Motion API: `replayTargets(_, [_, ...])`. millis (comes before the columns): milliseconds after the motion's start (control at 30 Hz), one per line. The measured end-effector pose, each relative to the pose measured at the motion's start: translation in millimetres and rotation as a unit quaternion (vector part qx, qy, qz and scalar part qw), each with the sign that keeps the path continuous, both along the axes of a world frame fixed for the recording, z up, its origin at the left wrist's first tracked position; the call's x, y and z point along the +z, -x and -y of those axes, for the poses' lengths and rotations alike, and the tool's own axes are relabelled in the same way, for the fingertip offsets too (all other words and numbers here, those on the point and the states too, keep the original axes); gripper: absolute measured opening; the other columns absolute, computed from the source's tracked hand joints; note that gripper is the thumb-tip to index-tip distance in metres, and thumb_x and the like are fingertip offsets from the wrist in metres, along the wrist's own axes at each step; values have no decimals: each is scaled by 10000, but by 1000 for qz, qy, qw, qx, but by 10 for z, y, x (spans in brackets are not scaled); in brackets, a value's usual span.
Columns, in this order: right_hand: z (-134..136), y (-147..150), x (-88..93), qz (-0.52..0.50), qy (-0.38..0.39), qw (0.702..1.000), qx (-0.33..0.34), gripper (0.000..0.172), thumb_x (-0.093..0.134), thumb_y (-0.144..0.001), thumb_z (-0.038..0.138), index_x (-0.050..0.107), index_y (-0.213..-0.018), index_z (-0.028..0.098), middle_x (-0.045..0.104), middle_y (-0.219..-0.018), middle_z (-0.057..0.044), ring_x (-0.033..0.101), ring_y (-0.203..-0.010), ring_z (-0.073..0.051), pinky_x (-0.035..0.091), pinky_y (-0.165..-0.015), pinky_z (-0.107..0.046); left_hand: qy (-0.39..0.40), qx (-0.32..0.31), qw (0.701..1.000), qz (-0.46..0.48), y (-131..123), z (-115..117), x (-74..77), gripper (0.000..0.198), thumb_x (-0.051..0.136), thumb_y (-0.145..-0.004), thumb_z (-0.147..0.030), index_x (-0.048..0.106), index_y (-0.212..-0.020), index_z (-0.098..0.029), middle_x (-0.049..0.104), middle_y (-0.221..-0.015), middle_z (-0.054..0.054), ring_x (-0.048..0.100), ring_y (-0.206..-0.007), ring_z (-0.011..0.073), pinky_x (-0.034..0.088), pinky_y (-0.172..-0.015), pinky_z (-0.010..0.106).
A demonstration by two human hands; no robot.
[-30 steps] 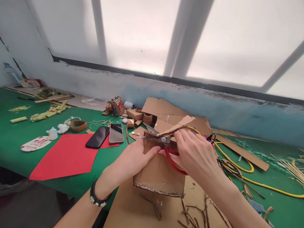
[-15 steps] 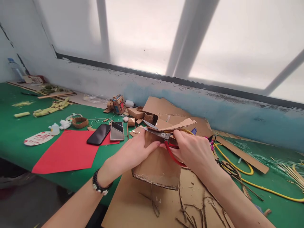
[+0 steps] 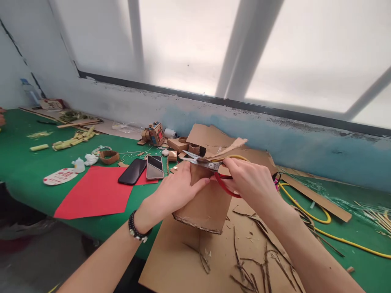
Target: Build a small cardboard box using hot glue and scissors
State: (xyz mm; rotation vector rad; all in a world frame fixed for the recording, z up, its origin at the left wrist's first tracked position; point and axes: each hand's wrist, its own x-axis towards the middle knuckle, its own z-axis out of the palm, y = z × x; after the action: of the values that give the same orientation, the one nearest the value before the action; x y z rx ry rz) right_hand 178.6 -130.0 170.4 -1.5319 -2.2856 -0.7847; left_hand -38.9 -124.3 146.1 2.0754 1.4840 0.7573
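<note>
Snipped further along the cardboard (image 3: 204,207) top edge, right hand (image 3: 247,183) clamped on scissors (image 3: 210,165), blades now nearly shut, left hand (image 3: 177,191) gripping its side, lifting the cut strip (image 3: 227,147) higher.

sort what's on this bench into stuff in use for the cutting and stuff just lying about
In use: left hand holding the cardboard piece; right hand working the scissors; cut strip curling off the top.

Lying about: red paper, black phone, phone beside it, cardboard ring, yellow cable, small cardboard boxes.
</note>
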Motion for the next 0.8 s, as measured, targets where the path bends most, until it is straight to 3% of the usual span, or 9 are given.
replayTargets(67, [-2,20,32,-21,3,1000,-9,236,653,-994,391,622,-833,222,683,-679,-29,609,-574,-179,147,-533,-287,22,-22,998,-61,-31,-2,33,584,536,-992,-703,632,-1357,-257,697,-1399,185,707,-1218,474,534,-941,495])
replayTargets(133, [10,-23,58,-78,-10,996,-27,348,618,-1015,523,635,-815,239,671,-651,-28,590,-559,-182,168,-542,-287,22,-13,998,-62,-23,-61,22,686,528,-970,-767,587,-1439,-269,666,-1463,190,677,-1275,489,530,-969,517])
replayTargets(233, [46,-260,31,-232,-1,971,-60,527,575,-974,753,669,-810,261,673,-653,-27,551,-558,-181,296,-558,-282,23,33,999,23,74,-237,-64,899,590,-881,-872,516,-1537,-262,605,-1561,198,595,-1401,489,514,-1048,525])
replayTargets(333, [63,-591,-130,-350,59,933,-60,556,622,-914,811,729,-988,270,721,-753,-26,532,-577,-174,385,-569,-286,70,18,986,150,191,-414,-161,864,680,-859,-827,541,-1499,-263,636,-1535,168,624,-1384,427,539,-1043,486])
replayTargets(400, [45,-764,-296,-365,102,923,-65,571,651,-881,821,704,-1017,269,708,-761,-20,551,-599,-184,416,-578,-295,105,-11,965,242,228,-491,-210,781,730,-855,-768,588,-1416,-245,688,-1462,153,671,-1328,388,570,-1008,455])
replayTargets(533, [-36,-944,-631,-324,74,942,-37,579,657,-876,833,569,-873,261,664,-812,-51,602,-720,-231,451,-639,-326,149,-37,917,367,221,-595,-290,721,766,-862,-713,614,-1383,-238,706,-1454,135,674,-1347,361,602,-1005,418])
replayTargets(667, [-159,-1071,-848,-307,53,950,-22,589,638,-896,838,527,-891,260,649,-847,-70,608,-801,-264,457,-686,-349,194,-19,892,408,212,-757,-389,709,736,-889,-739,640,-1402,-260,732,-1430,129,713,-1290,349,636,-964,414])
replayTargets(800, [-323,-1066,-935,-353,74,931,-53,632,679,-845,858,523,-944,254,672,-856,-70,626,-791,-263,453,-698,-350,230,-6,880,415,164,-964,-531,703,687,-899,-793,705,-1328,-237,796,-1288,135,744,-1234,356,648,-935,415])
